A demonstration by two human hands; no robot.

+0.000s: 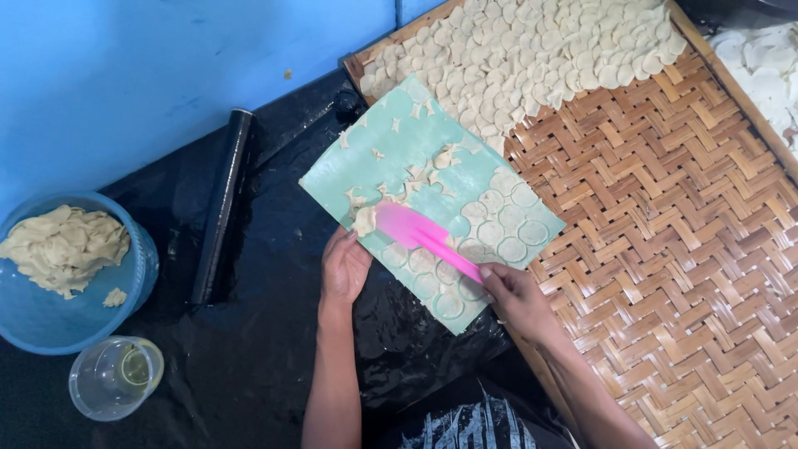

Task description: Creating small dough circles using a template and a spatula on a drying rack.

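Note:
A pale green mat (465, 179) lies across a black sheet and the edge of a woven bamboo tray (665, 208). Thin dough rounds (499, 226) and dough scraps (416, 175) cover the mat. My right hand (515, 295) grips the handle of a pink spatula (416, 231), whose blade rests on the mat beside a small lump of gathered dough (364, 219). My left hand (343, 266) presses flat on the mat's near left edge.
Several cut dough rounds (532, 50) are piled at the tray's far end. A black rolling pin (221, 204) lies to the left. At lower left a blue bowl (100, 324) holds dough scraps, with a clear plastic cup (112, 378) before it. A blue wall rises behind.

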